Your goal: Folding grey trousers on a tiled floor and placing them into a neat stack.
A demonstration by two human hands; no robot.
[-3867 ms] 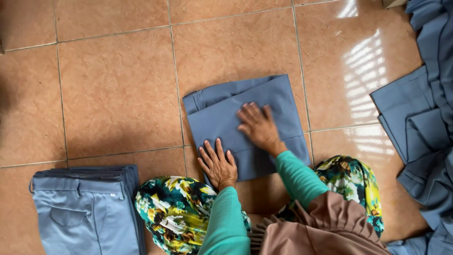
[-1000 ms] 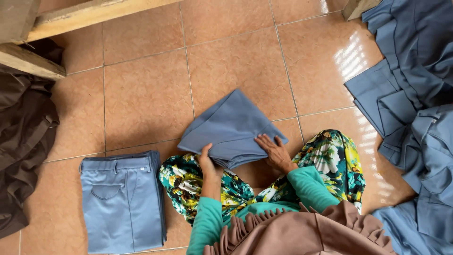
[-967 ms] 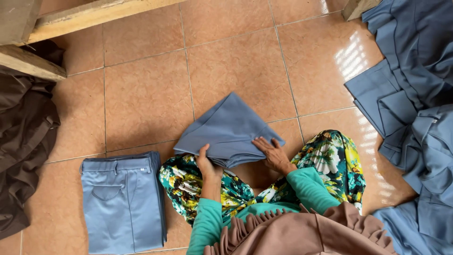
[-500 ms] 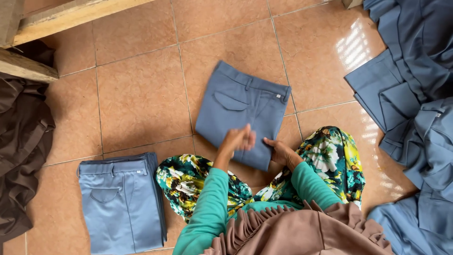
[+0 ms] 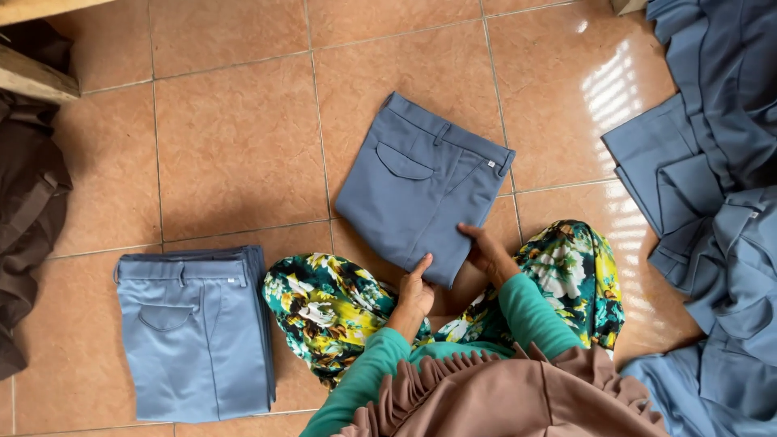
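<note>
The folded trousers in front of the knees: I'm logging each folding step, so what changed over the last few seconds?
The folded trousers were lifted at the near edge and turned over, so the pocket and waistband now face up. The left hand and right hand, earlier pressing flat on top, now touch only the near corner. The stack of folded trousers on the left and the unfolded pile on the right look unchanged.

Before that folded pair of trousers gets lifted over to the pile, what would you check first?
1. Both hands on the folded trousers: left hand and right hand touch its near edge. Ok.
2. Fold tidy, pocket side up: ok.
3. Stack of folded trousers squared, top free: ok.
4. Tiled floor between fold and stack bare: ok.
5. Firm grip on the cloth: cannot tell.
</note>
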